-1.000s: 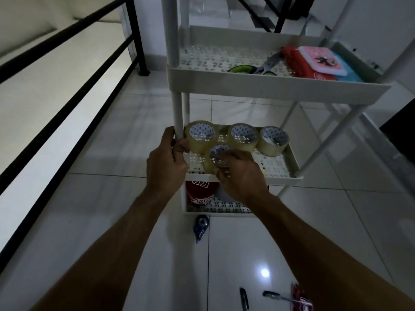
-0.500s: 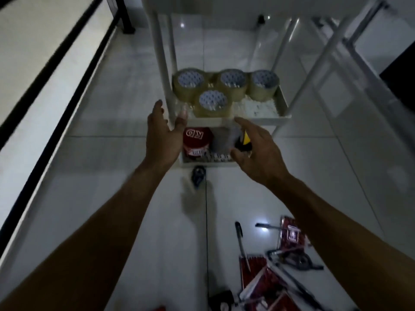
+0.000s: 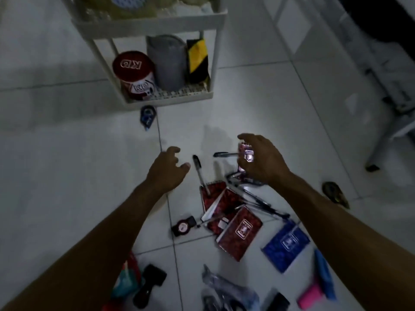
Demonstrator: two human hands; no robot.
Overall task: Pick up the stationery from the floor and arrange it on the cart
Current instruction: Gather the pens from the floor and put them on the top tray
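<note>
Stationery lies scattered on the white tile floor: a black pen (image 3: 198, 170), a second pen (image 3: 224, 154), red notebooks (image 3: 239, 232), a blue notebook (image 3: 286, 243) and a blue correction tape (image 3: 147, 114) by the cart's foot. The white cart (image 3: 170, 98) stands at the top; its bottom shelf holds a red can (image 3: 134, 72), a grey roll (image 3: 167, 61) and yellow-black tape (image 3: 197, 59). My left hand (image 3: 167, 170) hovers open just left of the black pen. My right hand (image 3: 263, 161) hovers open, fingers curled, over a small red notebook (image 3: 246, 152).
The cart's middle shelf (image 3: 152, 24) carries clear tape rolls (image 3: 125, 4), cut off by the top edge. A round black-and-red item (image 3: 182, 227), a black tool (image 3: 149, 282), a pink item (image 3: 311, 295) and a plastic bag (image 3: 226, 290) lie near me. Furniture legs (image 3: 386, 142) stand at right.
My view has tilted down from the cart's shelves to the floor pile. Both hands have left the tape rolls and come down over the pens and notebooks.
</note>
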